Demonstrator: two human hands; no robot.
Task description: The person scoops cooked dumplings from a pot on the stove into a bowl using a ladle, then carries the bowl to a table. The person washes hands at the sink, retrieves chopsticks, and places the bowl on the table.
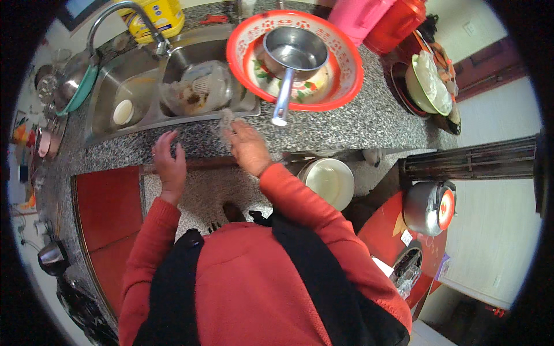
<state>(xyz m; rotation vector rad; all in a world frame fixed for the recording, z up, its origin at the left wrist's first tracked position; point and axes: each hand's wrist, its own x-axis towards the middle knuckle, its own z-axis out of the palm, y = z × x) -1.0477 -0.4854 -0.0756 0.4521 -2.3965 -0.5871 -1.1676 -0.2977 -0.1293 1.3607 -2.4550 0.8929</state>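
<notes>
My right hand (249, 145) holds a crumpled pale cloth or scouring pad (227, 123) at the counter's front edge, just below the sink rim. To its left, my left hand (168, 162) hangs over the edge with fingers spread and holds nothing. The double-bowl steel sink (145, 125) lies beyond both hands. A white oval object (123, 112) rests in its left bowl, and a translucent plastic bag or container with brown residue (207, 88) fills much of the right bowl. Right of the sink, a steel saucepan (296, 45) sits inside a red-rimmed enamel basin (352, 80).
A curved faucet (123, 6) and a yellow jug (166, 19) stand behind the sink. Pink (357, 17) and red (396, 26) vessels stand behind the basin. A white bucket (330, 184) is below the counter. A pressure cooker (422, 207) stands on the red table (381, 216) at right.
</notes>
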